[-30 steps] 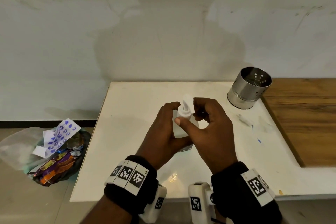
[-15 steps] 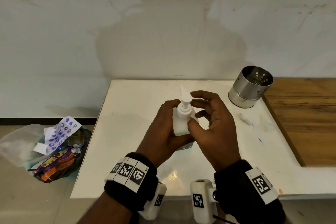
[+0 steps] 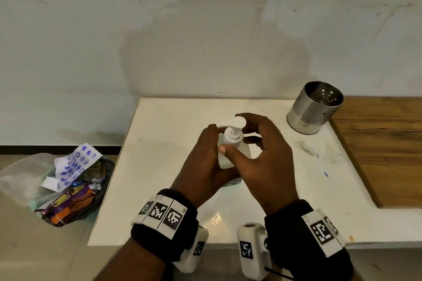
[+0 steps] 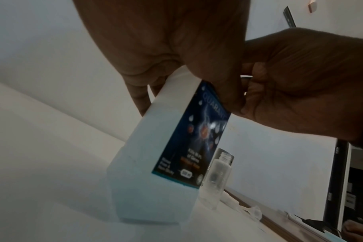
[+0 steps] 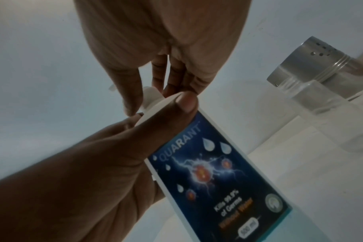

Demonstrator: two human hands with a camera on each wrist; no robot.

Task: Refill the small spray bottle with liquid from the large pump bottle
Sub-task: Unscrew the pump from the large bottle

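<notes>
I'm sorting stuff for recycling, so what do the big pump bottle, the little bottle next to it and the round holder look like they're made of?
Pump bottle: likely plastic, opaque white and smooth, with a glossy printed label.
Small bottle: clear, with a threaded open neck; plastic or glass, I can't tell which.
Round holder: looks like metal, a brushed silvery cylinder with punched holes and grooved rings near its base.

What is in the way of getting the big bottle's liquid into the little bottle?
Only the pump top, which sits on the big bottle; the right hand pinches it while the left hand holds the big bottle. The little bottle stands uncapped right beside it, with nothing visible between them.
</notes>
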